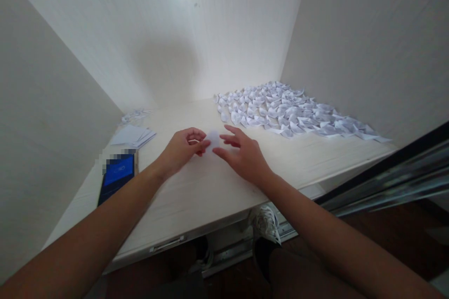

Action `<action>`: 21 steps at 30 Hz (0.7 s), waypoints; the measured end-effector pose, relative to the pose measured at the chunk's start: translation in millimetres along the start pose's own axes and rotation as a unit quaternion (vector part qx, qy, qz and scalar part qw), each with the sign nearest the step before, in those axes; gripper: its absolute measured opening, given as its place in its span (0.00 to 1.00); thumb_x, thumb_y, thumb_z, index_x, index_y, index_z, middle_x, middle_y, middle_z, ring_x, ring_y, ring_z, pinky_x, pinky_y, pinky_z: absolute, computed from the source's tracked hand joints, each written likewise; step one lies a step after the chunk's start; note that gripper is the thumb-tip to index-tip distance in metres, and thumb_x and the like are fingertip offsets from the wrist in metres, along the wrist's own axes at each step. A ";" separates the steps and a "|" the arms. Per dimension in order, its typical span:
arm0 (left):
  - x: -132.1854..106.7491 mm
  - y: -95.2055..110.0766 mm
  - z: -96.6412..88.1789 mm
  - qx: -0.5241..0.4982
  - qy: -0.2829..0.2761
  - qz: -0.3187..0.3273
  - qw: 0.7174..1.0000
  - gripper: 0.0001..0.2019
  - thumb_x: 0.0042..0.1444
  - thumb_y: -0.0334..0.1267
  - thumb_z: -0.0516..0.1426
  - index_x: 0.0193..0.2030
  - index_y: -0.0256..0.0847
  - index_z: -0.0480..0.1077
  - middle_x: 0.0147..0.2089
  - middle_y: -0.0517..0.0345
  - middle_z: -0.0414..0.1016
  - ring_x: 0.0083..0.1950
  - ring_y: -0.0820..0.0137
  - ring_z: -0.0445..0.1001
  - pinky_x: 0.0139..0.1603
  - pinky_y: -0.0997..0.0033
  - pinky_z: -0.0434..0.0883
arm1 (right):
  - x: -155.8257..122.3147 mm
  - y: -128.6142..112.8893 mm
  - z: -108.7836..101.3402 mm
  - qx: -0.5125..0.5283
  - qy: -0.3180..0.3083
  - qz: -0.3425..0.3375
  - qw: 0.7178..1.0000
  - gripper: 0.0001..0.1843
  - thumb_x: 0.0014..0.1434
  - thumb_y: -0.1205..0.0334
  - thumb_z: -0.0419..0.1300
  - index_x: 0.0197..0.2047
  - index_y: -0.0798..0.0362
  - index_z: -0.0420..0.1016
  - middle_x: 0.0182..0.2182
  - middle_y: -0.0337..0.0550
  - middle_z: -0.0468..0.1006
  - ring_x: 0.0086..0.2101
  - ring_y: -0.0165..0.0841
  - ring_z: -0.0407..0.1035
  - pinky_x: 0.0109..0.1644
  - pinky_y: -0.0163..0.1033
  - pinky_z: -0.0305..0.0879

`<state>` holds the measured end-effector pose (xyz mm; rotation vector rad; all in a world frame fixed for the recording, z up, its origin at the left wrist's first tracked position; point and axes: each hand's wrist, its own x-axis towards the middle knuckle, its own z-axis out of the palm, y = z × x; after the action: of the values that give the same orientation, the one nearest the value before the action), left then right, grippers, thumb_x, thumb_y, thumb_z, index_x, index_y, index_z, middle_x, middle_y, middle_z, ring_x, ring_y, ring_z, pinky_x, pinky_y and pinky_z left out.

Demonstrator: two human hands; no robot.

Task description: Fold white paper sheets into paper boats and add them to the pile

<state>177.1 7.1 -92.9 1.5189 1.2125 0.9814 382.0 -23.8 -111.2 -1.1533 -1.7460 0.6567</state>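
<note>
Bare forearms (115, 219) foremost; left grip (181, 148) pinches a small white paper piece (213, 138), blurred, long axis indeterminate; right grip (243, 153), thumb and fingers parted, stands just beside its right side, contact unconfirmed; pointed folded white paper pieces (266, 107) lie beyond, rightward, on the pale wood-grained bench (196, 196)

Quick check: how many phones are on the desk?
1: the phone lies at the left, nearer than the paper sheets, partly behind the left forearm; others there could be hidden.
</note>
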 end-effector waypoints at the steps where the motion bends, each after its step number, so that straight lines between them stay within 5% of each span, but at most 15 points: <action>1: -2.1 -0.5 7.2 -0.059 0.025 0.010 0.998 0.18 0.45 0.45 0.71 0.37 0.39 0.71 0.34 0.60 0.77 0.30 0.73 0.75 0.36 0.67 0.75 | 2.3 2.4 -0.2 0.045 0.005 0.035 0.998 0.35 0.57 0.57 0.72 0.66 0.54 0.69 0.48 0.54 0.85 0.44 0.40 0.81 0.53 0.49 0.75; 4: -9.3 -0.8 26.0 -0.151 0.005 0.001 0.988 0.18 0.47 0.44 0.71 0.38 0.36 0.72 0.40 0.55 0.80 0.38 0.69 0.80 0.46 0.61 0.80 | 7.9 8.2 -0.6 0.118 0.010 0.075 0.990 0.24 0.56 0.62 0.71 0.56 0.55 0.77 0.35 0.45 0.84 0.32 0.34 0.79 0.41 0.42 0.76; 8: -16.8 1.6 37.6 -0.149 -0.015 0.004 0.989 0.19 0.50 0.42 0.70 0.45 0.35 0.75 0.41 0.52 0.82 0.40 0.68 0.81 0.43 0.62 0.83 | 10.8 11.9 -0.5 0.151 0.022 0.059 0.987 0.12 0.57 0.66 0.67 0.46 0.54 0.81 0.31 0.41 0.81 0.31 0.32 0.75 0.38 0.40 0.74; 15: -17.5 2.6 39.8 -0.122 0.021 0.103 0.987 0.18 0.51 0.38 0.69 0.45 0.36 0.71 0.39 0.56 0.80 0.37 0.69 0.81 0.39 0.64 0.84 | 7.8 13.4 0.6 0.134 0.030 -0.015 0.990 0.17 0.59 0.65 0.65 0.53 0.50 0.82 0.29 0.37 0.77 0.29 0.30 0.69 0.36 0.40 0.71; 21: -17.6 1.2 40.5 -0.115 0.021 0.128 0.985 0.22 0.53 0.36 0.68 0.53 0.39 0.69 0.37 0.59 0.79 0.36 0.69 0.82 0.39 0.65 0.85 | 5.3 11.3 -0.7 0.100 0.039 -0.063 0.992 0.16 0.61 0.65 0.63 0.52 0.49 0.81 0.41 0.44 0.83 0.31 0.31 0.73 0.37 0.41 0.73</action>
<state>212.5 -17.6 -102.6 1.4980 0.9101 1.2829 386.6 -14.3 -117.9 -0.9117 -1.6330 0.6834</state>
